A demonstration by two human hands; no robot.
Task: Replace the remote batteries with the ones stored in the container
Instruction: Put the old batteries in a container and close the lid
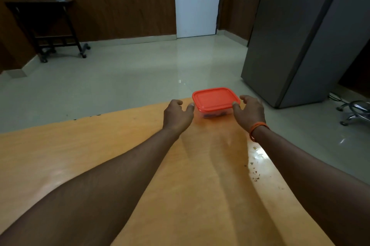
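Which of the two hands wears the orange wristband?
The right hand, at the right side of the red-lidded container; an orange band circles its wrist. The left hand has a bare wrist.

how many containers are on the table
1: a clear container with an orange lid at the far edge of the table, between the left hand and right hand.

The container (215, 103) is set at the table's (100, 145) far edge, flanked by the left hand (177, 114) and right hand (249, 111); its lid (215, 98) is seated on top.
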